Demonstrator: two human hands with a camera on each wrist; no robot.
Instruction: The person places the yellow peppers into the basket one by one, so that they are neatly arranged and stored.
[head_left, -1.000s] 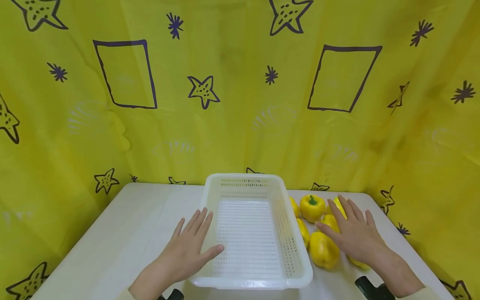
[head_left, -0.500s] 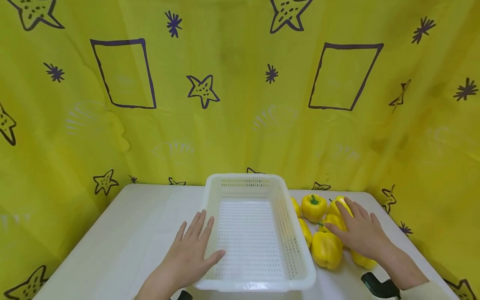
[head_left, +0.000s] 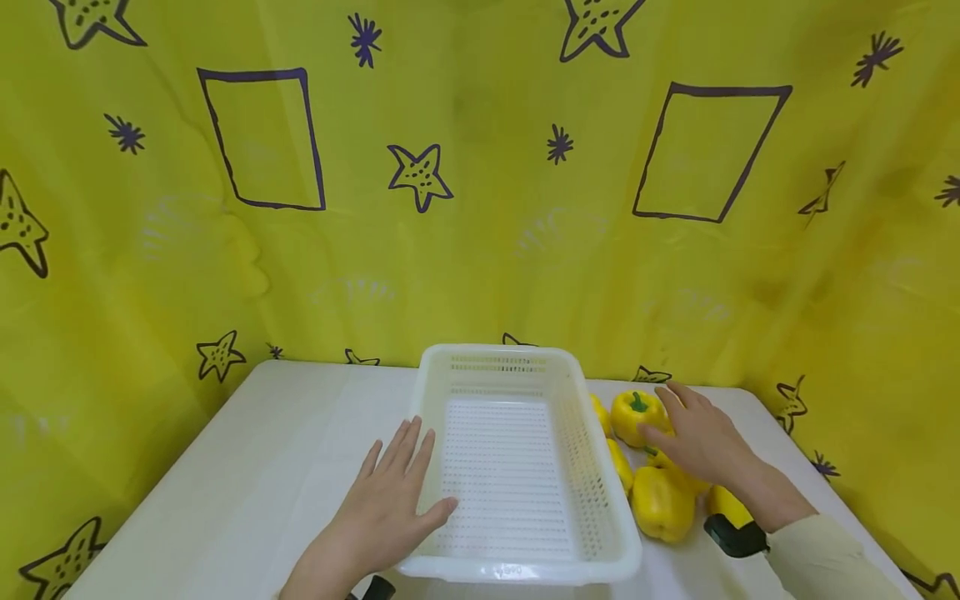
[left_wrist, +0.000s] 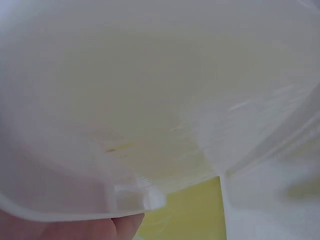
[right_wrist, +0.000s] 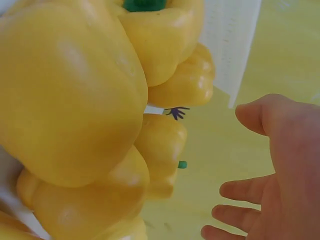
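Head view: left hand, fingers straight and gripping nothing, at left rim of white basket, perhaps to steady it; contact unclear. Right hand, fingers apart, empty, over yellow peppers clustered right of basket, probably for easy reach.
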